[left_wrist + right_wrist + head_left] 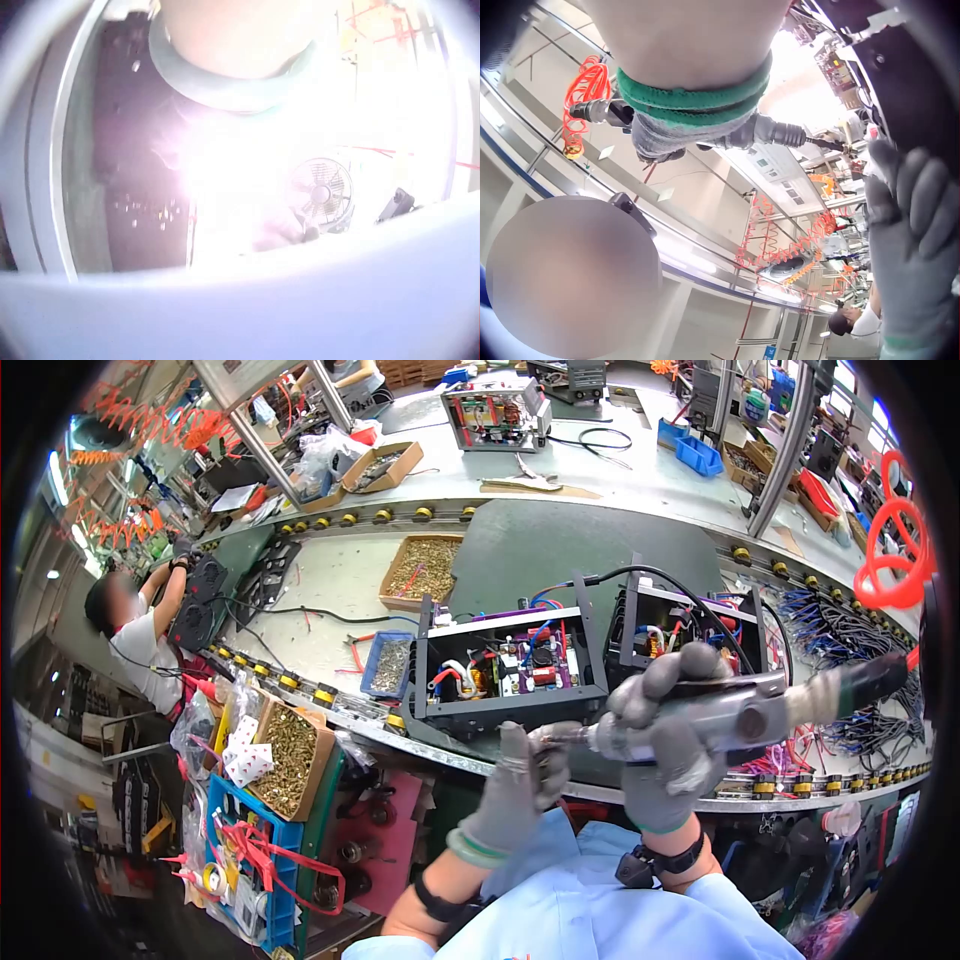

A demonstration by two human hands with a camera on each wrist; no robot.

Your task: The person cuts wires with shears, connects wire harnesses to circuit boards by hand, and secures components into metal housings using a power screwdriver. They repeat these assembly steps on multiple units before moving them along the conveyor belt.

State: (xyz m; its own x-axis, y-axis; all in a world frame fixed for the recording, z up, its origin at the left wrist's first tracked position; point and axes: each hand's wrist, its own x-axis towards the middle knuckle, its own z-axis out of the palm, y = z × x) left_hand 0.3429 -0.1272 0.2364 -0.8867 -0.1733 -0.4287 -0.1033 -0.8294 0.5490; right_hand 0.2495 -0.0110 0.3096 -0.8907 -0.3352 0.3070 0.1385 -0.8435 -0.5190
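Note:
My gloved right hand (682, 765) grips a grey pneumatic screwdriver (745, 718), held sideways with its bit pointing left. At the bit's tip is my gloved left hand (505, 795), thumb upright and fingers curled; whether it pinches a screw there I cannot tell. Seen in the right wrist view, the left hand (915, 232) has its fingertips right by the bit (829, 144). Just beyond both hands stands an open black metal chassis (500, 712) with circuit boards and wires. A second open chassis (617, 628) is beside it, partly hidden by my right hand. Glare washes out the left wrist view.
Left of the chassis sit a blue bin (388, 663) of small parts and a cardboard tray (418, 573) of screws. Bundled cables (830, 625) lie at right. A red coiled hose (893, 550) hangs there. Another person (140, 630) works at far left.

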